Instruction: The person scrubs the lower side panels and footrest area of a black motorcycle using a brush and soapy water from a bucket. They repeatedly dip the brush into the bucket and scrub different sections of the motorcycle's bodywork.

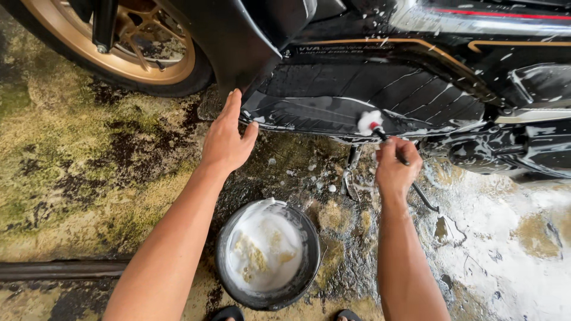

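Observation:
A black scooter (380, 89) with gold striping stands across the top, its lower side panel streaked with soap foam. My left hand (227, 138) rests flat against the panel's front lower edge, fingers spread. My right hand (396, 169) is closed on the black handle of a small detailing brush (370, 122), whose foamy white head presses on the panel's lower rim. A black bucket (267, 255) of white suds with a yellow sponge inside sits on the ground between my forearms.
The front wheel (128, 47) with a gold rim is at the upper left. The side stand (351, 172) hangs under the panel. Wet, mossy concrete (89, 178) lies around, foam-covered at the right. A dark pipe (53, 270) runs along the lower left.

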